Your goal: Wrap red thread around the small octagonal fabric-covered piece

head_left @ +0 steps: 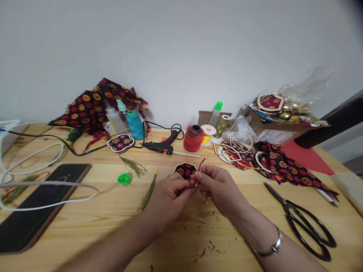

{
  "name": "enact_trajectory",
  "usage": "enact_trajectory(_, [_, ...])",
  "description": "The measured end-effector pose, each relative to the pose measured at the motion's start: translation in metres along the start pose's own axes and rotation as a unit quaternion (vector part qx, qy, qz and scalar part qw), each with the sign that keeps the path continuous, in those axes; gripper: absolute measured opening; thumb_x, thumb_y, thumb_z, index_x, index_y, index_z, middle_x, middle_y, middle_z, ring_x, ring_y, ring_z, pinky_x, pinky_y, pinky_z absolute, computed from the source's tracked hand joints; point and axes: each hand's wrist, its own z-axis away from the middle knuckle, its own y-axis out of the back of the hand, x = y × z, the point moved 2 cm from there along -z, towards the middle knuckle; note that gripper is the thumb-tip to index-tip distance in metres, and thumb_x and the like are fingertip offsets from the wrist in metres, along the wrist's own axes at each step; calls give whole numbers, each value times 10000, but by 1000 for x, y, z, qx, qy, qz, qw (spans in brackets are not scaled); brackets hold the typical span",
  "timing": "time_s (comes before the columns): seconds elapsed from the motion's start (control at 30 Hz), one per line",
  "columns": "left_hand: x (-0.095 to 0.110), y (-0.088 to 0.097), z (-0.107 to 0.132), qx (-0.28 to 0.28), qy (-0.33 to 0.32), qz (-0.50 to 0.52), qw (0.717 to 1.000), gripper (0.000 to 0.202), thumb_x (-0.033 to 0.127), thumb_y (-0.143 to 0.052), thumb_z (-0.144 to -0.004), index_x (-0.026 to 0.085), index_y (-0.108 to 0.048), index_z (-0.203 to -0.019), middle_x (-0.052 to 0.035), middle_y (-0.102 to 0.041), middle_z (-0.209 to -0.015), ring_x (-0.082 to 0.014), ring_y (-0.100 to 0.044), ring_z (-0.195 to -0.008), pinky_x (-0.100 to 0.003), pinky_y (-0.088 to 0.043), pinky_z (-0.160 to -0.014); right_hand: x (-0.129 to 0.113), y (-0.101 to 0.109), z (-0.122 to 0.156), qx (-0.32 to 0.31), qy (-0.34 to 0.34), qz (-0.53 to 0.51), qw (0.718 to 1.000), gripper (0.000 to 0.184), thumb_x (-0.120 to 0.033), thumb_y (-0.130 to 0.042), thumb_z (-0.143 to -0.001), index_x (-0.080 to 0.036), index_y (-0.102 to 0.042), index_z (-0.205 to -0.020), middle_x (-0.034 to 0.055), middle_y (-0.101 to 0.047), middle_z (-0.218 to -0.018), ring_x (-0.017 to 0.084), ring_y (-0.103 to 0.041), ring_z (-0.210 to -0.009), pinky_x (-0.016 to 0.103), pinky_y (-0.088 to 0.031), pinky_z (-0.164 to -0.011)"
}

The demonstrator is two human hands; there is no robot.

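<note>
Over the middle of the table my left hand (172, 190) grips a small octagonal ornament (185, 170) with a pale border and dark patterned fabric. Its far part shows beyond the fingers; the near part is hidden. Pressed close to it, my right hand (217, 185) pinches a thin red cord (201, 164), one end sticking up above the fingertips. Where cord and ornament meet is covered by both thumbs. A green tassel (148, 192) lies just left of my left hand. Behind the ornament stands a red thread spool (193, 139).
A glue gun (163, 144) with its cable lies behind my hands. Black scissors (300, 219) lie at right, a phone (42, 207) under a white cable at left. Also about are a green cap (124, 179), a finished tasselled ornament (121, 143), a turquoise spool (135, 125) and a cardboard box (275, 132).
</note>
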Motion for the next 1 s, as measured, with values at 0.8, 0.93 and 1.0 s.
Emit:
enact_trajectory(0.8, [0, -1, 2, 50, 13, 145, 988, 337, 202, -516, -761, 206, -506, -1097, -79, -583, -1074, -171, -583, -851, -306, -464, -781, -11, -5, 3, 32, 6, 91, 995, 155, -244, -589, -674, -153, -500, -586, -48, -480, -497, 47, -355, -408, 175, -259, -376])
enact_trajectory(0.93, [2, 1, 1, 53, 36, 148, 987, 279, 218, -529, -746, 202, -575, -1020, -56, -625, -1011, -179, -583, -871, -294, -454, -787, -10, -4, 2, 35, 16, 109, 993, 148, -251, -586, -675, -156, -511, -589, -45, -484, -500, 49, -349, -404, 172, -257, -366])
enact_trajectory(1.0, [5, 3, 1, 53, 50, 140, 987, 229, 228, -535, -737, 203, -624, -947, -35, -655, -933, -170, -594, -826, -265, -460, -747, -9, -3, 1, 43, 23, 132, 990, 146, -250, -589, -672, -156, -517, -587, -46, -476, -491, 54, -350, -409, 174, -259, -372])
